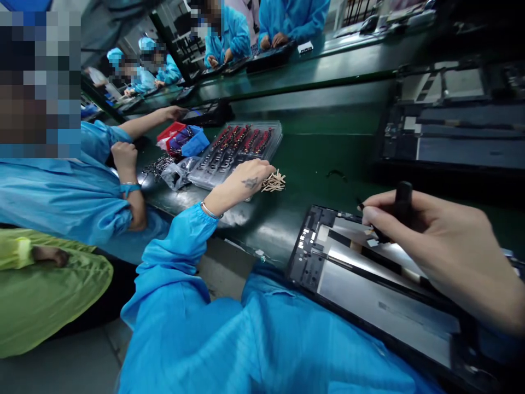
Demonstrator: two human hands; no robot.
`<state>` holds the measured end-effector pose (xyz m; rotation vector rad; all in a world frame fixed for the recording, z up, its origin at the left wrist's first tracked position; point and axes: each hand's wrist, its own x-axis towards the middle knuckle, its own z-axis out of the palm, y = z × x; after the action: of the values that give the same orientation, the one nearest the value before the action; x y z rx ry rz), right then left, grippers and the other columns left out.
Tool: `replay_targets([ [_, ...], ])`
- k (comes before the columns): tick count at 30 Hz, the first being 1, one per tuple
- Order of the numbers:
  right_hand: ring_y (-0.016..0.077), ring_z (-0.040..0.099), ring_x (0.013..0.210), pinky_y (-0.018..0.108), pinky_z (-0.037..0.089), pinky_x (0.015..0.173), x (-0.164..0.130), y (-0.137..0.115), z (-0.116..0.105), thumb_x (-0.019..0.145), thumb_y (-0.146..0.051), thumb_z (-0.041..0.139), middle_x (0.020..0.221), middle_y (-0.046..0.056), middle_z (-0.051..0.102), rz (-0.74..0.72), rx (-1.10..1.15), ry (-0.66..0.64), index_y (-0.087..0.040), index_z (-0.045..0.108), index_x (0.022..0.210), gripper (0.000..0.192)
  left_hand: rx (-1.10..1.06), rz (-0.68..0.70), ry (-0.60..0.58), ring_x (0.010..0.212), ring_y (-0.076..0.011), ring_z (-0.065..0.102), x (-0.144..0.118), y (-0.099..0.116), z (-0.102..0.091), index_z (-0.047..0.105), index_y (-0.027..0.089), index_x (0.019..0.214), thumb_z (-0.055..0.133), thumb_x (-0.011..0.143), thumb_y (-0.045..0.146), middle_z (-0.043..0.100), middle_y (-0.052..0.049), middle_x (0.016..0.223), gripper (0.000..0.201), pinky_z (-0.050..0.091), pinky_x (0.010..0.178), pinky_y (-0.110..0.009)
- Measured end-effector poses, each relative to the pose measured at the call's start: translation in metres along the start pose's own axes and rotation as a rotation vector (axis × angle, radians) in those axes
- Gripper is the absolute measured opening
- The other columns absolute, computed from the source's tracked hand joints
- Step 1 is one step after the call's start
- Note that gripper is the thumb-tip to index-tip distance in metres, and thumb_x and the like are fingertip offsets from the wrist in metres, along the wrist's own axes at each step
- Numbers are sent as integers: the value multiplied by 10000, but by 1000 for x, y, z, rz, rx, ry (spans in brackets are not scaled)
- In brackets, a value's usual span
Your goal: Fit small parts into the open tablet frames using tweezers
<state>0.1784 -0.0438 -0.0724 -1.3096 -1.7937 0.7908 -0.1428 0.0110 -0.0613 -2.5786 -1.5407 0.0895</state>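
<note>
My left hand (248, 178) reaches to a small pile of thin tan strips (275, 182). Its fingers are bent together at the pile's edge, and what lies between the fingertips is hidden. Over an opened tablet (389, 306), my right hand (435, 235) is closed round a slim black hand tool (404, 200), whose exact kind I cannot make out. The tablet lies at the bench edge with its silver battery plates and dark cables exposed. A small pale connector piece (372, 242) shows just below my right fingertips.
Beyond my left hand are a clear tray (266, 150) of red and black parts, a blue bin (194, 141), a red bin (170, 131) and a plastic bag (176, 174). Other opened devices (459, 131) lie at right. A co-worker's arm (127, 164) rests close on the left.
</note>
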Motion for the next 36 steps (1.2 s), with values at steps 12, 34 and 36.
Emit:
replay_targets([
  [12, 241, 644, 679, 374, 476, 636, 0, 3, 0, 827, -591, 684, 800, 73, 755, 22, 39, -22, -212, 771, 897, 396, -123, 44, 74, 961, -213, 644, 23, 2, 8, 695, 142, 1081, 410, 1045, 91, 665, -115, 1089, 292, 523, 876, -323],
  [34, 145, 608, 736, 295, 475, 666, 14, 7, -15, 928, -400, 743, 869, 15, 721, -203, 201, 203, -220, 763, 1031, 209, -1074, 347, -99, 639, -87, 403, 60, 106, -57, 729, 136, 816, 638, 974, 355, 514, 30, 684, 285, 258, 581, -257],
  [36, 135, 597, 726, 286, 459, 658, 14, 4, -18, 919, -327, 747, 817, 2, 703, -219, 188, 194, -215, 749, 910, 112, -932, 397, -104, 636, -91, 432, 64, 102, -61, 731, 133, 828, 612, 985, 329, 530, 22, 702, 278, 269, 571, -255],
])
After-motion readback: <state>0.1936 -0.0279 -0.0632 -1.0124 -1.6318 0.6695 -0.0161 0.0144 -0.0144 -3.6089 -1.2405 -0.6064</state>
